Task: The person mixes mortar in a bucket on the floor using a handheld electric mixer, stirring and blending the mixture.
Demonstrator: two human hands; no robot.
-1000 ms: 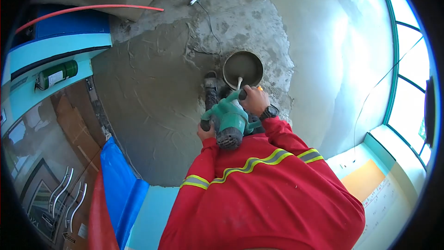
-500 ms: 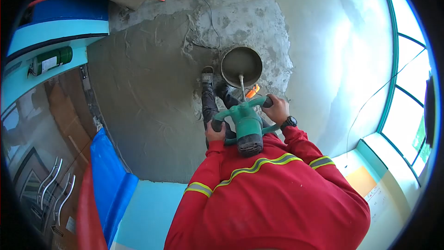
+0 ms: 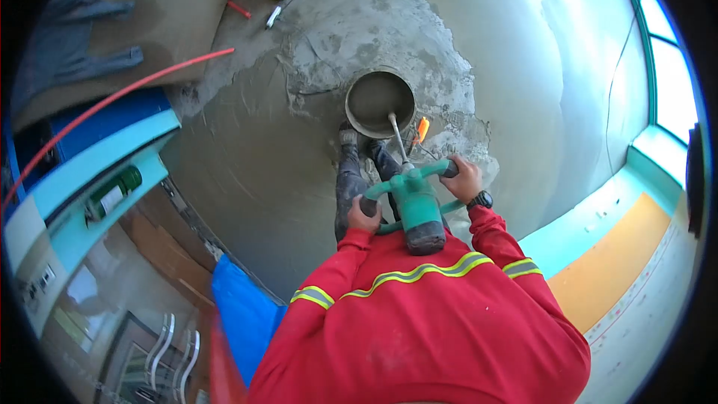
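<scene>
You're at the mixing step, by the look of it: the round bucket (image 3: 380,72) sits on the floor ahead of your feet, and the handheld paddle mixer (image 3: 417,206) is on your side of it, motor end close against your middle. Its shaft (image 3: 399,138) slants forward over the near rim and down into the grey mix (image 3: 374,101), so the paddle itself is hidden. Your left hand (image 3: 363,221) is wrapped round one dark grip, your right hand (image 3: 467,182) closed on the other, the hands well apart with the mixer body between them. Whether a finger's squeezing the trigger, or the shaft's turning, I can't tell. Just beside the bucket, on your right, there's an orange-handled tool (image 3: 423,129); your left shoe (image 3: 348,135) is right by the near edge. From here, I'd say moving that paddle calls for a firm two-handed hold against twist, head kept down in the mix, shaft clear of the bucket's wall; lifting it while turning could splash.
</scene>
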